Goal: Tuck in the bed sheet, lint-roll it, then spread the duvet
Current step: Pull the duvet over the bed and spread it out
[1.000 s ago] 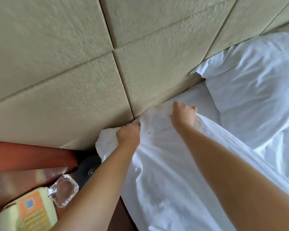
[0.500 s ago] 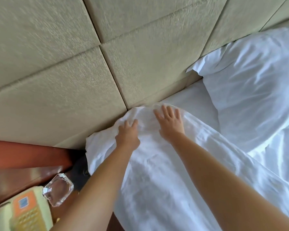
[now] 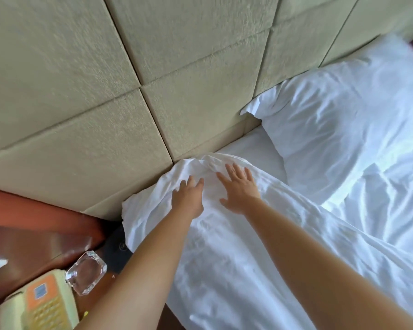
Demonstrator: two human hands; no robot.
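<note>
The duvet (image 3: 224, 246) lies bunched at the bed's head corner, against the padded headboard (image 3: 153, 79); it looks soft, light and puffy, so I judge its hem the best hold; my left hand (image 3: 188, 198) and right hand (image 3: 240, 190) rest flat on it, fingers spread, gripping nothing.

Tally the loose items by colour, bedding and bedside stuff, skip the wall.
White: 3, duvet, pillow, bed sheet
Clear: 1, glass ashtray
Cream with orange: 1, phone
Total: 5
</note>
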